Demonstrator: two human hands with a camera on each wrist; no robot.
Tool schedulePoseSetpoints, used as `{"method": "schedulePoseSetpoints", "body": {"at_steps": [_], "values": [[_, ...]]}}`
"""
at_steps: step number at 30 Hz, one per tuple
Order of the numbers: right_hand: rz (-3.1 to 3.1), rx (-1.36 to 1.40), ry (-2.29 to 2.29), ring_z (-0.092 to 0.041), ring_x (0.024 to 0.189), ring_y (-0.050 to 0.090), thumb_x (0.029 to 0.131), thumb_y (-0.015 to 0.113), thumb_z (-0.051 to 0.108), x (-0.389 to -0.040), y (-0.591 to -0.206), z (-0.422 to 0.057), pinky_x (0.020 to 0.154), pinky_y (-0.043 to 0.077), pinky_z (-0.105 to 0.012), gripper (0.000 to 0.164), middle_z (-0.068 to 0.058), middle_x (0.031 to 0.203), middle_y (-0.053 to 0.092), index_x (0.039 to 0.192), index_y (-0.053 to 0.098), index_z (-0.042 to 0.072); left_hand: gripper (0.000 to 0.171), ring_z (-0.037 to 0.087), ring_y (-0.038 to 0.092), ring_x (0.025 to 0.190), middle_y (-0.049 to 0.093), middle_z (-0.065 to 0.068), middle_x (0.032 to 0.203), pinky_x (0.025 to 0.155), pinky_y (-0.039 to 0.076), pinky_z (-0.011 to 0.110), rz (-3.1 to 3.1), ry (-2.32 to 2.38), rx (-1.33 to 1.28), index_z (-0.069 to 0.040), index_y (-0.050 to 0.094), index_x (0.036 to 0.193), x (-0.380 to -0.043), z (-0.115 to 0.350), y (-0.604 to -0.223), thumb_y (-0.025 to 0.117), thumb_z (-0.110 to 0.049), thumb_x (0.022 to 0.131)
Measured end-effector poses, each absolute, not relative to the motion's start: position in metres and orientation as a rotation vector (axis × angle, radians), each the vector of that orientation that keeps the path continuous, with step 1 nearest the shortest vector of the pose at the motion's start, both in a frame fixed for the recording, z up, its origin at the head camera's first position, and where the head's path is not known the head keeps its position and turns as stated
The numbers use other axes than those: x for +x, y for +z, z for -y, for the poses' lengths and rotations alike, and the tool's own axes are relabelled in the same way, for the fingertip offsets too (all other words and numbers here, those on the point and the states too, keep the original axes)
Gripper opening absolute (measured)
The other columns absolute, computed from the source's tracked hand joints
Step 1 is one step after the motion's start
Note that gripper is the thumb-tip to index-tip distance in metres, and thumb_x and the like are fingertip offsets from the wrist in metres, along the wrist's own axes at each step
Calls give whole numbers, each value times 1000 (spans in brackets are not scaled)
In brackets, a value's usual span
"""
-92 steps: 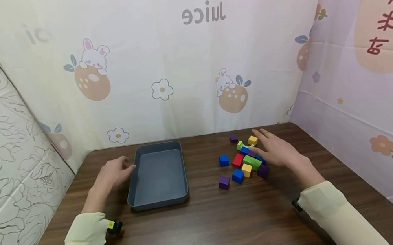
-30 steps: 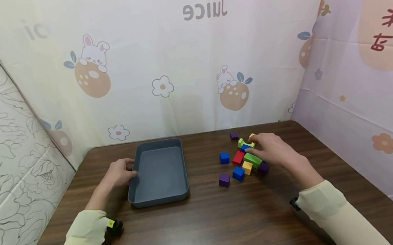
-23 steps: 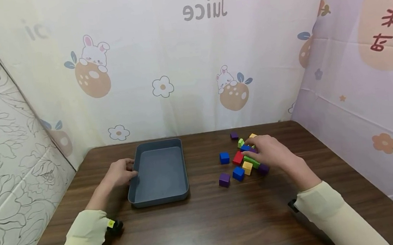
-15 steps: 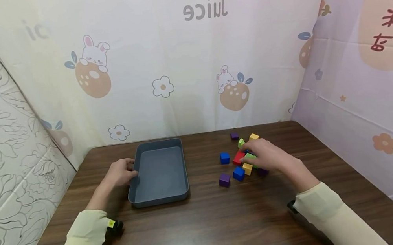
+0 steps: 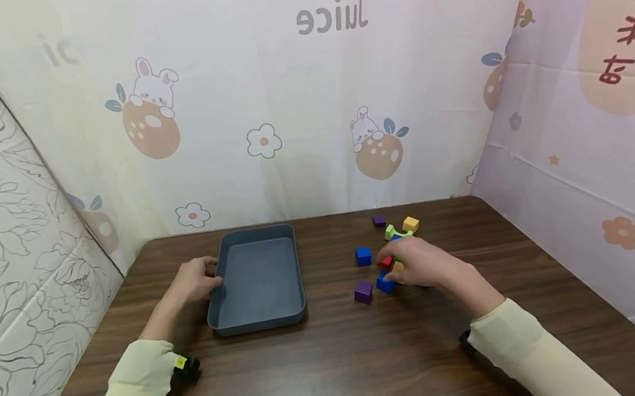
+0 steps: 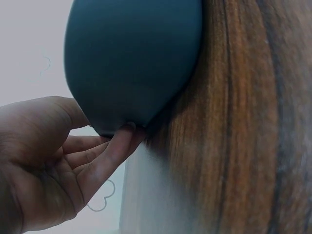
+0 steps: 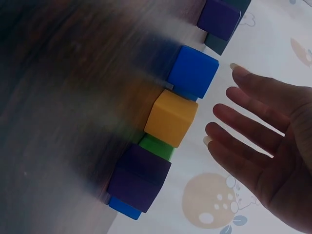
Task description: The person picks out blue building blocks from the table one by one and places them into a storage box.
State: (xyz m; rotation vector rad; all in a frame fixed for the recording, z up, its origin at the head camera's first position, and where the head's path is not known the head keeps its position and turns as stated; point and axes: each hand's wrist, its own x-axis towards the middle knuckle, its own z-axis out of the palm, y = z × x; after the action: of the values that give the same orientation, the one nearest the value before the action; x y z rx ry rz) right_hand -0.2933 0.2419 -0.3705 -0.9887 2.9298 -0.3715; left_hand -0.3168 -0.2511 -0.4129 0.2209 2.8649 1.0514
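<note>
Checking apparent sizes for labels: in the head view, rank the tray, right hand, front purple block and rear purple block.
Tray
Right hand
Front purple block
Rear purple block; it's farther away, so true size is unsure.

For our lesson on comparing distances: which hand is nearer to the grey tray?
Left: the left hand touches the left side of the grey tray; the right hand is over the blocks, off to its right.

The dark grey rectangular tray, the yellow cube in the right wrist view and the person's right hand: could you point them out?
Dark grey rectangular tray [image 5: 257, 286]: head view, on its bare floor.
Yellow cube [image 7: 171, 118]: right wrist view, on its visible surface.
Right hand [image 5: 424, 262]: head view, on its back.
</note>
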Motion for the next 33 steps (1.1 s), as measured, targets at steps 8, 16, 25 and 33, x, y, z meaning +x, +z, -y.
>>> {"method": "schedulePoseSetpoints", "body": {"at_steps": [8,16,25,33], "values": [[-2873,-986,-367,-28,111,70,84,91,14,-292,-370,-238,98,59,-50,37,-4,118,76,119,78,9,51,25,75,79,72,31,113,62,65,37,-2888,1035,232,17,52,140,-320,251,-412,69,-2,96],[-2864,-990,-304,-24,106,71,83,87,-2,-291,-376,-233,92,62,-45,39,-4,116,77,120,79,9,52,25,74,79,72,29,112,63,65,36,-2879,1036,205,16,52,142,-320,251,-415,69,-2,97],[-2866,-1030,-260,-18,92,69,85,89,7,-293,-378,-233,85,63,-39,35,-3,111,77,118,80,8,52,27,75,81,71,30,113,64,66,37,-2875,1032,199,16,51,143,-321,250,-414,68,-2,97],[-2855,-1069,-313,-17,83,64,87,88,15,-290,-378,-232,77,60,-32,34,0,104,75,118,79,7,52,26,75,81,71,30,112,65,66,38,-2866,1035,206,17,50,143,-320,250,-414,68,-2,97]]}}
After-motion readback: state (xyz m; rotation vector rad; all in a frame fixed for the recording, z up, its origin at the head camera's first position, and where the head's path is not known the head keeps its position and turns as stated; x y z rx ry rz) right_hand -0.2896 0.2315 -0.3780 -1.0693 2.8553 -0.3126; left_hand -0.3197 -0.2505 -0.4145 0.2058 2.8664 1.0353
